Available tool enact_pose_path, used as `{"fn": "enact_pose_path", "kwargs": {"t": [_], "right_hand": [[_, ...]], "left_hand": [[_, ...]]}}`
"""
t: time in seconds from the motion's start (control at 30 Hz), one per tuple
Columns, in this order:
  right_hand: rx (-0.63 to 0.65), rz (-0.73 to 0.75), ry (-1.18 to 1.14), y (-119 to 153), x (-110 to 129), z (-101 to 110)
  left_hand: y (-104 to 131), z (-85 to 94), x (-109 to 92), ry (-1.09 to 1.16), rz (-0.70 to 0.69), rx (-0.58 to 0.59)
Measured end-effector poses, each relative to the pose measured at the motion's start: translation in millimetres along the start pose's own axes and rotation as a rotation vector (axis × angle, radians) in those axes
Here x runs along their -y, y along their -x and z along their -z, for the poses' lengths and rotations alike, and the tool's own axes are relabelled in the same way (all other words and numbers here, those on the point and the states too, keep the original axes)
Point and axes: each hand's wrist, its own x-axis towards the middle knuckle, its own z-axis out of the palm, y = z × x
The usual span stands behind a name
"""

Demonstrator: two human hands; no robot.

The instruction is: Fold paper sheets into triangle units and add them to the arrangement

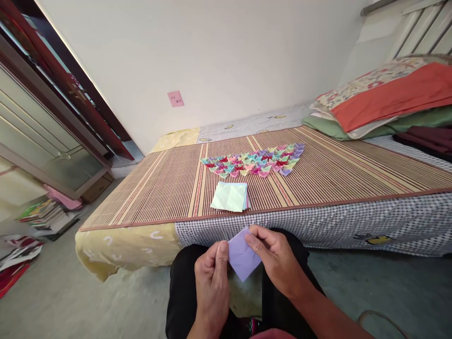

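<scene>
Paper (244, 260) is lilac, top sheet (229, 197) pale green, folded pieces (250, 167) multicoloured, mat (169, 183) striped tan-and-brown, cloth (339, 220) checked black-and-white.

Pink wall note (175, 99), stacked books (45, 215), bedding (391, 103) — orange, floral

Purple sheet (243, 261) you hold: paper, matt, lightly creased. Stack of squares (229, 197) in front of you: paper, matt, fold lines showing on the top one. Folded pieces (254, 161): paper, matt. Mat (158, 188) beneath them: woven look, finely ribbed, cloth-like edging. Bed cover (332, 226): cloth, matt, softly wrinkled. Your trousers (183, 287): dark cloth, matt. Pillow (391, 101): cloth, matt. Wall (247, 56): smooth, matt. Door pane (35, 127): frosted, glass-like. Floor (123, 287): concrete-like, mottled, mostly matt.
</scene>
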Motion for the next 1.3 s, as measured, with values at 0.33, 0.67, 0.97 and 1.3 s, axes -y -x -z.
{"fn": "enact_pose_path", "kwargs": {"t": [0.33,0.67,0.97,1.3], "right_hand": [[0.095,-0.010,0.049,-1.3,6.6,5.3],[0.067,-0.072,-0.022,-4.6,0.6,13.5],[0.149,-0.005,0.044,-0.8,6.2,28.7],[0.213,-0.025,0.018,0.6,7.1,35.5]], "left_hand": [[-15.0,24.7,-15.7,0.057,0.071,0.408],[-20.2,7.9,-6.2,0.318,0.354,0.425],[-24.6,9.5,-4.7,0.541,0.451,0.337],[-22.4,20.6,0.0,0.592,0.500,0.409]]}}
